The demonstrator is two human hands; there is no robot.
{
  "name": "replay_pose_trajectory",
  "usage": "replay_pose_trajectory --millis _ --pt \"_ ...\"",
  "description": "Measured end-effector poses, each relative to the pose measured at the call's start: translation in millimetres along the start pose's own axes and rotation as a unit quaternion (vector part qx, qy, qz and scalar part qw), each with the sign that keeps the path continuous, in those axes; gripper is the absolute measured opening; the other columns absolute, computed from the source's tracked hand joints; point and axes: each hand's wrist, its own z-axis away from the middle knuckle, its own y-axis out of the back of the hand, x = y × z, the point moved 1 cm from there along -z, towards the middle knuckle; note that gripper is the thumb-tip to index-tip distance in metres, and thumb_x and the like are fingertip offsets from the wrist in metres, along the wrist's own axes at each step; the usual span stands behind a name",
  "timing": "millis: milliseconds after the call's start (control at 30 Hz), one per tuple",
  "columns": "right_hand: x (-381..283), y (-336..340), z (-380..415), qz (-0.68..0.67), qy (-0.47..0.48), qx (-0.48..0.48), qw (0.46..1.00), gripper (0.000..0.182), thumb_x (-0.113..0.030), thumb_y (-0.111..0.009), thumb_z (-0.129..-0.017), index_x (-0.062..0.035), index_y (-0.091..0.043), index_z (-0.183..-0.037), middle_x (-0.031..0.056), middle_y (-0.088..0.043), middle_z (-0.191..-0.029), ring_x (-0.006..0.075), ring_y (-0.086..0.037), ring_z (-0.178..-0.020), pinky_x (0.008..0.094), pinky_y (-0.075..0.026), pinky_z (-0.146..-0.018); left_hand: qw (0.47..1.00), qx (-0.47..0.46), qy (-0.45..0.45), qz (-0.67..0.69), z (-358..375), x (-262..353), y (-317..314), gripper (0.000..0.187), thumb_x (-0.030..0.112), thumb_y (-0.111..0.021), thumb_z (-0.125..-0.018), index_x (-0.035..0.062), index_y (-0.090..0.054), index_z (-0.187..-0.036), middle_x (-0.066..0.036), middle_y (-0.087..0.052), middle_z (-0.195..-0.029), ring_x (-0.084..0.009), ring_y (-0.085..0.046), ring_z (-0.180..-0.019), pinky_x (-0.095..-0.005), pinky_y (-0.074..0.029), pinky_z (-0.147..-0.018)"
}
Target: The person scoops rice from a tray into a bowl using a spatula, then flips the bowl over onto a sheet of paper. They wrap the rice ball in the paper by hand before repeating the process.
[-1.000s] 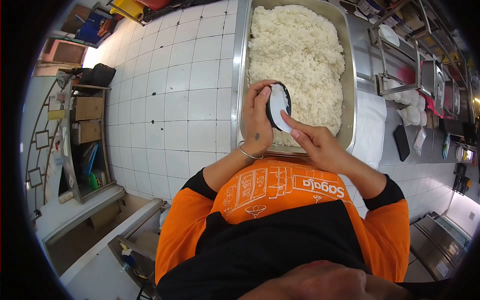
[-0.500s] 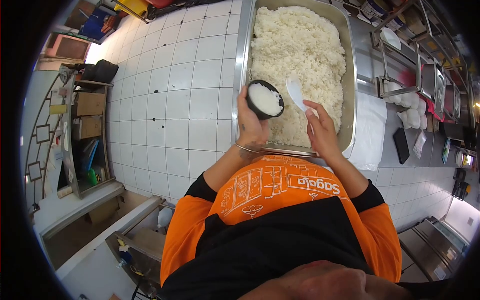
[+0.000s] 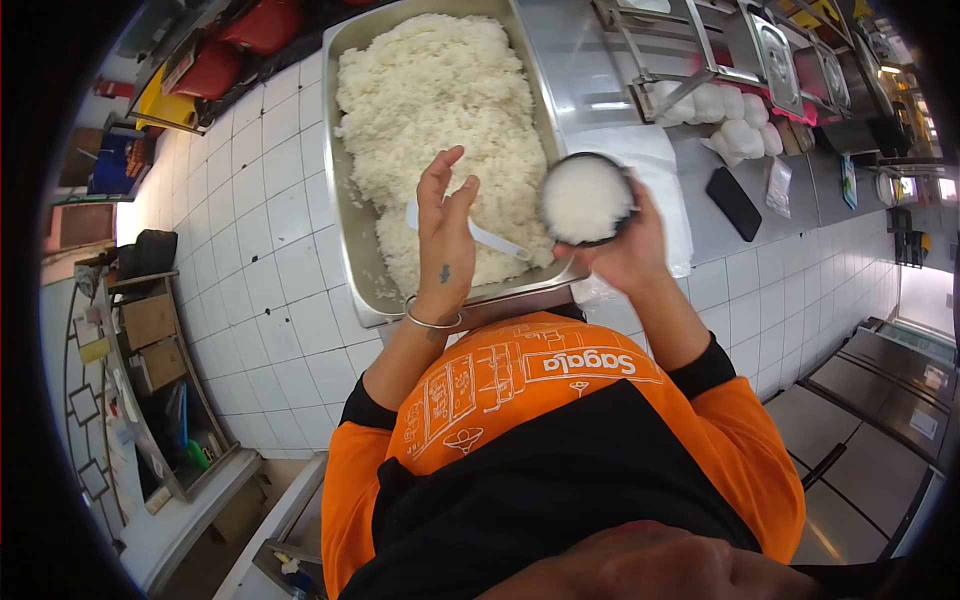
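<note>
My right hand [image 3: 632, 245] grips a small black bowl [image 3: 631, 195] filled with white rice, over the right edge of a large metal tray [image 3: 552, 110]. A broad mass of cooked rice [image 3: 440, 100] fills most of that tray. Above the near part of the rice is my left hand [image 3: 445, 225], with its thumb and fingers apart and nothing in them. A white rice paddle [image 3: 500, 243] lies on the rice, partly hidden behind my left hand, its handle pointing right.
Clear plastic sheets [image 3: 665, 200] lie on the steel counter [image 3: 700, 180] right of the tray. Beyond them are a black phone [image 3: 734, 204], a small clear packet [image 3: 779, 188] and several white wrapped bundles [image 3: 735, 140]. A metal rack [image 3: 700, 40] stands at the back.
The bowl has passed from my left hand to my right and moved rightward. My right hand has let go of the paddle, which now rests on the rice. The view has turned rightward.
</note>
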Motion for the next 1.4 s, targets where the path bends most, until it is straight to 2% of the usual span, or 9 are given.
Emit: replay_pose_trajectory --millis 100,167,300,633,733,867,900,967,1400 --pt "-45 48 14 0.325 0.254 0.133 0.901 0.052 -0.044 -0.038 -0.098 -0.0080 -0.044 -0.136 0.0129 -0.055 -0.130 0.0317 -0.057 -0.113 0.0449 -0.049 -0.092 0.996 -0.024 0.029 0.075 7 5 -18 0.035 0.018 -0.046 -0.096 0.0058 -0.048 -0.129 -0.010 -0.050 -0.135 -0.0256 -0.045 -0.130 -0.0365 -0.031 -0.108" --pt "-58 99 8 0.630 0.378 0.188 0.652 0.047 -0.024 -0.057 -0.094 -0.0033 -0.044 -0.134 0.0182 -0.049 -0.131 0.0300 -0.049 -0.120 0.0403 -0.039 -0.101 0.996 -0.024 0.029 0.078 14 5 -32 0.031 0.018 -0.045 -0.097 0.0041 -0.051 -0.123 -0.012 -0.053 -0.131 -0.0253 -0.050 -0.125 -0.0365 -0.036 -0.104" --pt "-49 157 -2 0.869 0.252 0.019 0.426 0.069 -0.025 -0.077 -0.075 -0.0133 -0.046 -0.136 0.0209 -0.044 -0.133 0.0399 -0.044 -0.119 0.0448 -0.037 -0.102 0.984 -0.077 0.058 0.151 36 1 -59 0.026 0.017 -0.044 -0.097 0.0001 -0.054 -0.114 -0.015 -0.060 -0.119 -0.0256 -0.058 -0.114 -0.0359 -0.045 -0.095" --pt "-105 153 -3 0.828 0.416 0.077 0.369 0.068 -0.040 -0.072 -0.079 -0.0139 -0.047 -0.137 0.0165 -0.047 -0.131 0.0330 -0.046 -0.118 0.0474 -0.033 -0.099 0.924 -0.282 0.235 0.102 80 -54 -135 0.021 0.021 -0.058 -0.094 0.0016 -0.062 -0.100 -0.008 -0.065 -0.102 -0.0201 -0.063 -0.092 -0.0313 -0.050 -0.080" --pt "-156 197 -14 0.853 0.361 0.215 0.310 0.071 -0.041 -0.069 -0.081 -0.0124 -0.042 -0.140 0.0121 -0.046 -0.136 0.0298 -0.042 -0.127 0.0591 -0.026 -0.101 0.872 -0.226 -0.127 -0.416 85 -108 -142 0.023 0.013 -0.072 -0.079 0.0077 -0.064 -0.099 -0.007 -0.062 -0.096 -0.0249 -0.060 -0.090 -0.0343 -0.049 -0.074" --pt "-176 200 8 0.896 0.386 0.113 0.190 0.063 -0.037 -0.070 -0.081 -0.0106 -0.047 -0.133 0.0103 -0.049 -0.133 0.0301 -0.045 -0.124 0.0591 -0.028 -0.103 0.841 -0.167 -0.157 -0.489 89 -135 -135 0.022 0.013 -0.074 -0.076 0.0093 -0.065 -0.096 -0.006 -0.063 -0.095 -0.0269 -0.058 -0.094 -0.0366 -0.049 -0.075" --pt "-173 201 17 0.897 0.384 0.106 0.192 0.063 -0.037 -0.070 -0.081 -0.0106 -0.047 -0.133 0.0103 -0.049 -0.133 0.0301 -0.045 -0.124 0.0591 -0.028 -0.103 0.851 -0.175 -0.141 -0.474 88 -137 -132 0.018 0.014 -0.072 -0.077 0.0084 -0.066 -0.093 -0.007 -0.064 -0.093 -0.0275 -0.059 -0.092 -0.0369 -0.050 -0.075" --pt "-159 205 36 0.866 0.243 -0.197 0.391 0.050 -0.030 -0.072 -0.080 -0.0078 -0.056 -0.122 0.0113 -0.056 -0.123 0.0301 -0.051 -0.117 0.0477 -0.038 -0.100 0.861 -0.183 -0.119 -0.459 89 -140 -127 0.015 0.014 -0.071 -0.078 0.0075 -0.067 -0.091 -0.008 -0.065 -0.091 -0.0280 -0.060 -0.091 -0.0371 -0.050 -0.075" --pt "-162 179 50 0.869 0.197 -0.206 0.404 0.018 -0.007 -0.072 -0.072 -0.0054 -0.067 -0.089 0.0081 -0.059 -0.101 0.0270 -0.054 -0.112 0.0405 -0.042 -0.095 0.909 -0.196 0.001 -0.367 74 -114 -131 0.010 0.009 -0.066 -0.084 0.0001 -0.066 -0.088 -0.014 -0.065 -0.081 -0.0286 -0.063 -0.076 -0.0342 -0.050 -0.069"
